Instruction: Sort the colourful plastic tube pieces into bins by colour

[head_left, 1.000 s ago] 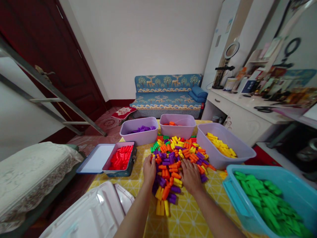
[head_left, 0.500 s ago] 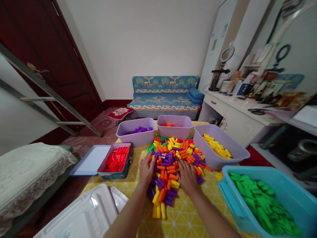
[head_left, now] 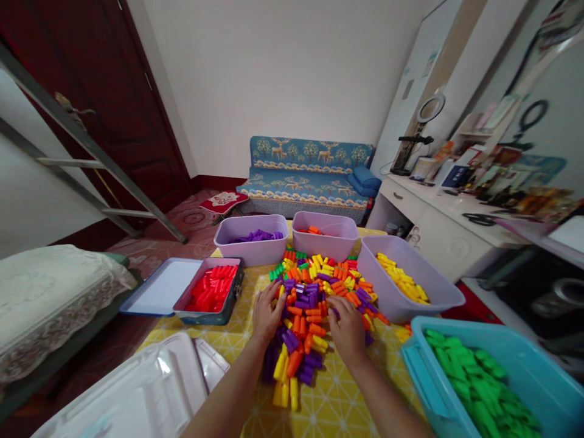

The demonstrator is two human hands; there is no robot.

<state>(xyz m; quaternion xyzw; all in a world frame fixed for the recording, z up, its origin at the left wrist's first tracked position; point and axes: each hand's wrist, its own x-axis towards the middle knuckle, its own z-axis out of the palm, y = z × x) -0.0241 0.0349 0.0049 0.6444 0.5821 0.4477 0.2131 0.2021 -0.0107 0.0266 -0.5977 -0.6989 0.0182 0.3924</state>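
Observation:
A loose pile of small plastic pieces (head_left: pixel 301 322), mostly orange, purple and yellow, lies on the yellow patterned tablecloth (head_left: pixel 314 413). Along its left edge my left hand (head_left: pixel 267 311) rests with thumb and fingers apart, a yellow piece showing near the fingertips. Across from it my right hand (head_left: pixel 347 325) has its fingers curled at the pile's right side, around a purple piece (head_left: pixel 336 312) partly hidden by them. Green and red pieces show at the pile's far edge.
Lilac bins hold purple pieces (head_left: pixel 260 236), orange pieces (head_left: pixel 312 230) and yellow pieces (head_left: pixel 401 277). A turquoise bin (head_left: pixel 422 380) with green pieces stands right. At left is an open tin (head_left: pixel 207 317) of red pieces; white plastic lids (head_left: pixel 132 389) lie front left.
My right hand has gone from lying flatter on the pile to curled fingers at a purple piece. My left hand stays by the left edge. The view has shifted slightly.

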